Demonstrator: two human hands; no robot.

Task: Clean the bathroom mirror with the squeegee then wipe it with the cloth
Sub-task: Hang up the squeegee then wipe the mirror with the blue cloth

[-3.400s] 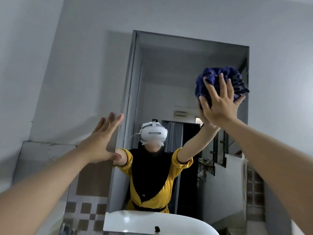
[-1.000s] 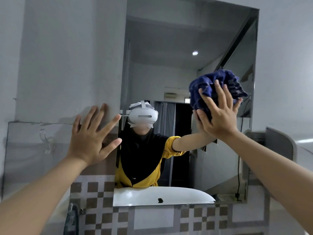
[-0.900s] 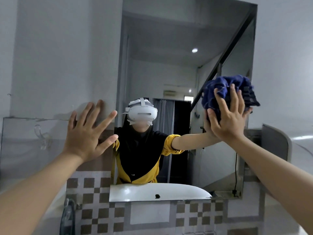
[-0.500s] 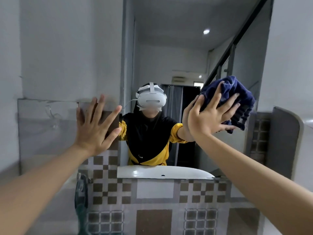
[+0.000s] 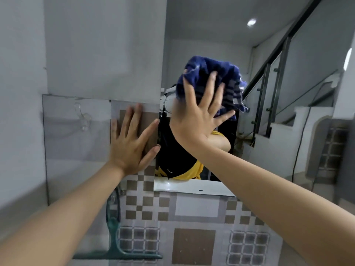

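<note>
The mirror (image 5: 211, 45) hangs on the wall ahead and reflects a person in yellow and black. My right hand (image 5: 199, 116) presses a bunched dark blue cloth (image 5: 215, 79) flat against the glass near the mirror's middle, fingers spread over it. My left hand (image 5: 132, 143) lies flat and open on the tiled wall just left of the mirror's edge, holding nothing. A green squeegee (image 5: 115, 240) hangs on the wall below the left hand, blade at the bottom.
Patterned brown and white tiles (image 5: 192, 237) cover the wall under the mirror. A clear suction hook (image 5: 82, 116) sits on the glossy panel at the left. A grey wall panel (image 5: 330, 150) stands at the right.
My right hand has slid the cloth leftward and down across the mirror, from its upper right toward the middle. The view has tilted lower, bringing the squeegee into sight. My left hand stays on the wall.
</note>
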